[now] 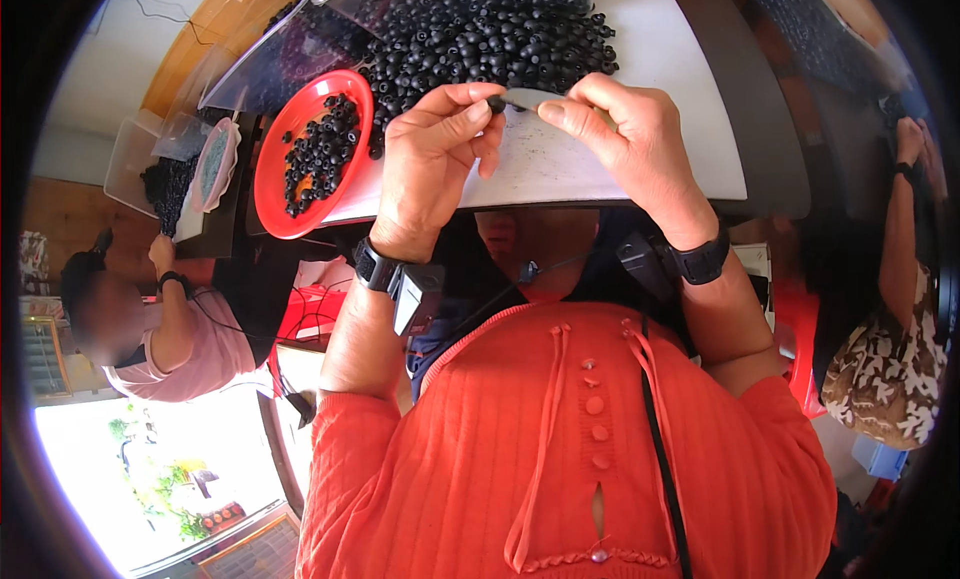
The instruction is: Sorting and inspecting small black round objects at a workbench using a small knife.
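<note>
Between the thumb and fingers of my left hand (435, 144) is a small round black plastic part (496, 105). My right hand (630, 129) pinches a short, flat, silvery blade (530, 98) with its thumb and bent fingers. The blade's tip reaches the black part, or lies right beside it. Just beyond both hands spreads a big heap of similar black parts (480, 44), many showing a hole, on a white board (680, 129). A red oval plate (265, 184) left of my left hand holds more of these parts.
Clear plastic sheeting (250, 69) lies at the far left of the heap. A person (190, 349) works at the left by a pink-rimmed tray (233, 164) and a clear tub (125, 164). Another person's arm (900, 239) shows at the far right. Dark table edges (770, 169) border the board.
</note>
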`<act>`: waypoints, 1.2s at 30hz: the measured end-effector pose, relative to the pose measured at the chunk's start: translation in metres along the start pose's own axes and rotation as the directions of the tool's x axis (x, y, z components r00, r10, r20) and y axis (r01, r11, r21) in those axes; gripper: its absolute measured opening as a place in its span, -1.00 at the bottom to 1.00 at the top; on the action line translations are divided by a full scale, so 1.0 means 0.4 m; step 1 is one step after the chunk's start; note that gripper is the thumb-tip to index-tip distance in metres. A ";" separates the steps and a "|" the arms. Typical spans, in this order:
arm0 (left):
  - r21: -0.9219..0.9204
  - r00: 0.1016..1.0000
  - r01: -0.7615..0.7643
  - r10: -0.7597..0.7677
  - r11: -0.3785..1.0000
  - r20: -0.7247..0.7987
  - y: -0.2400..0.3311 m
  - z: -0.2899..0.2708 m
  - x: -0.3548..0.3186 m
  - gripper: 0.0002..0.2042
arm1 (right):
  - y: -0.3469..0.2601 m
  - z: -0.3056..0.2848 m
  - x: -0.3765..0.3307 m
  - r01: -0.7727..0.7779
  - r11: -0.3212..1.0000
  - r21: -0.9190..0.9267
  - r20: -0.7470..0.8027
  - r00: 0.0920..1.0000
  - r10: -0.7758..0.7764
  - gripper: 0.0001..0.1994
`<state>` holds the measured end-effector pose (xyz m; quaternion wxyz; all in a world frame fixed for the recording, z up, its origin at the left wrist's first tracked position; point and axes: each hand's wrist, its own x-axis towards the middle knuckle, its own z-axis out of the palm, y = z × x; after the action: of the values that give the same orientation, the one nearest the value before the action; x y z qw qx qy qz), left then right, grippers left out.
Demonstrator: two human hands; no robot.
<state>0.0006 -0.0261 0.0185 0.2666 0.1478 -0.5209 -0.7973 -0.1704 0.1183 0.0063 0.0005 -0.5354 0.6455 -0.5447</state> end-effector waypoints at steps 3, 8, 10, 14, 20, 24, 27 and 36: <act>-0.054 0.999 0.002 0.000 0.999 0.045 -0.016 -0.011 -0.007 -0.74 | 0.001 0.004 0.001 0.023 1.000 -0.019 0.017 1.000 -0.023 -0.64; -0.102 0.998 0.012 -0.006 0.995 0.065 -0.028 0.006 -0.018 -0.73 | 0.002 0.004 0.003 0.029 0.999 -0.045 0.041 0.999 -0.028 -0.67; -0.092 0.997 0.009 -0.002 0.996 0.078 -0.033 0.002 -0.018 -0.73 | 0.003 0.003 0.002 0.022 0.999 -0.034 0.045 0.999 -0.020 -0.67; -0.098 0.997 -0.027 0.034 0.995 0.070 -0.044 0.002 -0.014 -0.73 | -0.006 -0.001 0.004 -0.030 1.000 -0.007 0.024 0.999 0.030 -0.66; -0.138 0.995 -0.067 0.077 0.988 0.063 -0.048 0.000 -0.017 -0.74 | -0.002 0.001 0.004 -0.055 0.998 -0.005 0.058 0.997 0.055 -0.65; -0.119 0.994 -0.081 0.089 0.990 0.059 -0.047 0.006 -0.019 -0.72 | -0.002 0.000 0.005 -0.037 0.999 -0.028 0.060 0.997 0.039 -0.63; -0.110 0.995 -0.074 0.080 0.991 0.052 -0.047 0.008 -0.020 -0.71 | 0.001 -0.001 0.004 -0.032 0.999 -0.034 0.069 0.997 0.034 -0.64; -0.078 0.995 -0.057 0.063 0.995 0.079 -0.045 0.015 -0.019 -0.67 | -0.004 -0.002 0.003 -0.010 1.000 -0.029 0.080 0.997 0.012 -0.66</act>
<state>-0.0011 -0.0113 0.0045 0.2745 0.0891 -0.5049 -0.8135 -0.1705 0.1181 0.0083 0.0217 -0.5530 0.6557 -0.5136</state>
